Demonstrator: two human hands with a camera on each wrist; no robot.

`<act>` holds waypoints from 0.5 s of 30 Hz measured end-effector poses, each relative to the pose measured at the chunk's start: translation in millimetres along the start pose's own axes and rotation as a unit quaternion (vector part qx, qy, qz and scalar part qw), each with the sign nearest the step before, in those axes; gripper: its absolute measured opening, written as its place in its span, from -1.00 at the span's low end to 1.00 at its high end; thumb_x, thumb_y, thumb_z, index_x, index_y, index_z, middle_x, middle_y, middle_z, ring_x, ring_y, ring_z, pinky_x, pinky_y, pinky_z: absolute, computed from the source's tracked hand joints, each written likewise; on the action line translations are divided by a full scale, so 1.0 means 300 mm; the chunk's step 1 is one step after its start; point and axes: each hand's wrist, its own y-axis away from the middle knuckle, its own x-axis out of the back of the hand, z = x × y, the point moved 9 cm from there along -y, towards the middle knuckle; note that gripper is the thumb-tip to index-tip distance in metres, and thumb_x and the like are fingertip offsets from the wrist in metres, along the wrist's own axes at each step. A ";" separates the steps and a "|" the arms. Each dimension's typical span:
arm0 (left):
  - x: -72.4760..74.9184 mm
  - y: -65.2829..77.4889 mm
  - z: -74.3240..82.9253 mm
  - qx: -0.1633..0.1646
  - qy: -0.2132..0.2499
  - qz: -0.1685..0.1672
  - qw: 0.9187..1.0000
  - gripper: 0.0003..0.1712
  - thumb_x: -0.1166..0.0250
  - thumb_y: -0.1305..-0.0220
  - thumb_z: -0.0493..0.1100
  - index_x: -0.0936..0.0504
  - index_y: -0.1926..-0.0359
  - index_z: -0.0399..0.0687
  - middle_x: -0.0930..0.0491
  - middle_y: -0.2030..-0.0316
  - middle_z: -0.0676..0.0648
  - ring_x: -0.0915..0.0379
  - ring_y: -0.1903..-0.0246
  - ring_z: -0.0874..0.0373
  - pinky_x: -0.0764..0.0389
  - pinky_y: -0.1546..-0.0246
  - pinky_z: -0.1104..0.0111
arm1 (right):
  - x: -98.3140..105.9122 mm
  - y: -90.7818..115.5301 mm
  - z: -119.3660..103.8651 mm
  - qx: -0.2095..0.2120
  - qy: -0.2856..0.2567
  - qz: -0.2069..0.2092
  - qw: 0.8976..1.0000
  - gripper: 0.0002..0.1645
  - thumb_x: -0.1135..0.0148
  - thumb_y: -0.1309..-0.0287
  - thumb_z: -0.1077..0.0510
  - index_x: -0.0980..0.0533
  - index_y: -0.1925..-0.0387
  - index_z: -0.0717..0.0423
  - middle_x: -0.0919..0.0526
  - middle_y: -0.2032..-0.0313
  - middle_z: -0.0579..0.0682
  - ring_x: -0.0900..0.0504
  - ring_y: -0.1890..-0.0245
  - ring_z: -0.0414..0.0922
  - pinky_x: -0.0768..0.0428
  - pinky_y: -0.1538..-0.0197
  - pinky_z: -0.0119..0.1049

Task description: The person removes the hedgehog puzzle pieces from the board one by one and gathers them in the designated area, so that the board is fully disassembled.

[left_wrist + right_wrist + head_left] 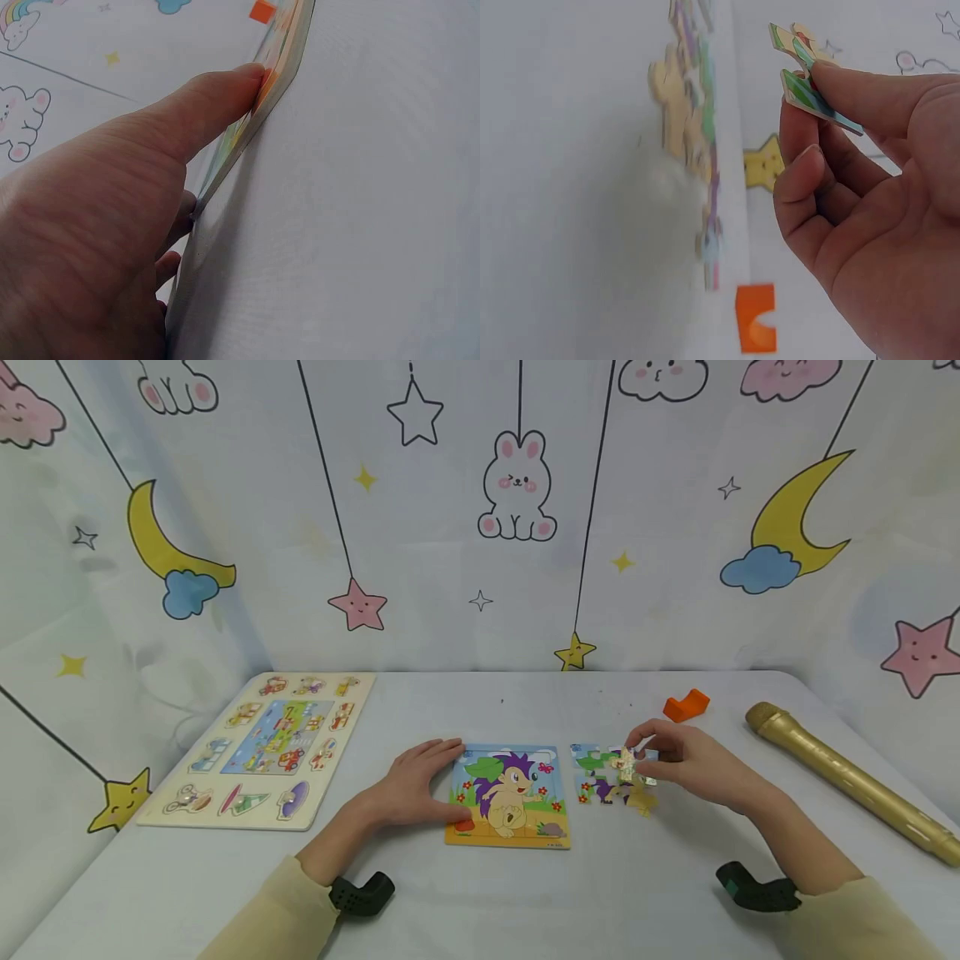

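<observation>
Counter point(525, 902) in white filled the lower part of my head view, with a wooden picture board point(210, 819) lying far left. Next came my left grip point(408, 789), fingers apart, its thumb resting on the left edge of the hedgehog board point(513, 802), which lay mid-counter. Just right of that board, loose jigsaw pieces point(596, 789) lay clustered. Over their right side I had the right grip point(686, 760) clamped, thumb against fingers, on a green-and-blue piece point(810, 97). Behind it sat a notched orange block point(686, 706); farthest right, a gold microphone point(847, 777) lay slantwise.
</observation>
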 end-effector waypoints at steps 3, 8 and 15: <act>0.002 0.000 0.001 -0.001 0.000 0.000 1.000 0.10 -0.42 -0.11 0.29 -0.24 -0.53 -0.13 -0.16 -0.52 -0.09 0.10 -0.51 -0.16 0.09 -0.44 -0.16 | 0.018 0.021 0.043 -0.007 0.004 -0.003 1.000 -0.65 -0.35 -0.30 0.12 -0.54 -0.07 0.09 -0.64 0.06 0.01 -0.57 0.10 -0.01 -0.62 0.14 -0.27; 0.001 0.001 0.000 0.000 0.004 -0.002 1.000 0.10 -0.42 -0.11 0.29 -0.24 -0.53 -0.12 -0.15 -0.52 -0.08 0.11 -0.51 -0.16 0.10 -0.44 -0.16 | 0.035 0.053 0.111 -0.016 0.008 -0.012 1.000 -0.67 -0.36 -0.29 0.12 -0.57 -0.05 0.08 -0.63 -0.01 0.03 -0.58 0.04 0.01 -0.63 0.09 -0.33; 0.003 0.004 0.002 0.000 0.007 -0.003 1.000 0.09 -0.42 -0.12 0.28 -0.24 -0.53 -0.13 -0.15 -0.52 -0.09 0.11 -0.51 -0.16 0.10 -0.44 -0.17 | 0.041 0.082 0.179 -0.035 -0.008 -0.038 0.999 -0.65 -0.37 -0.27 0.11 -0.57 -0.04 0.12 -0.61 0.00 0.07 -0.57 0.12 -0.05 -0.60 0.19 -0.31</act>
